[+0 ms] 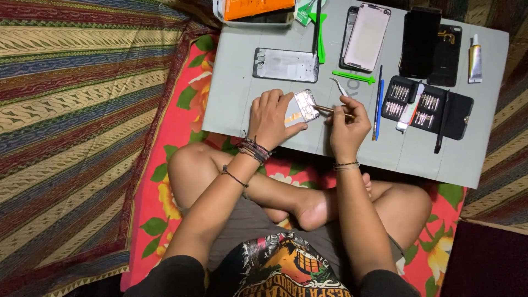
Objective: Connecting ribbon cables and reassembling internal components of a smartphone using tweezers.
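Fingers of the left hand (270,116) pin a small phone part (306,105) flat on the grey mat (236,82) at frame centre, steadying it while the right hand (346,124), grip pinched around tweezers (330,109), probes its edge.

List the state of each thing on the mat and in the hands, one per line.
Left hand: holding the small phone part flat on the mat.
Phone part: opened, insides showing.
Right hand: grip closed on a thin tool.
Thin tool: tip on the part.
Bit case: open.
Glue tube: lying flat.
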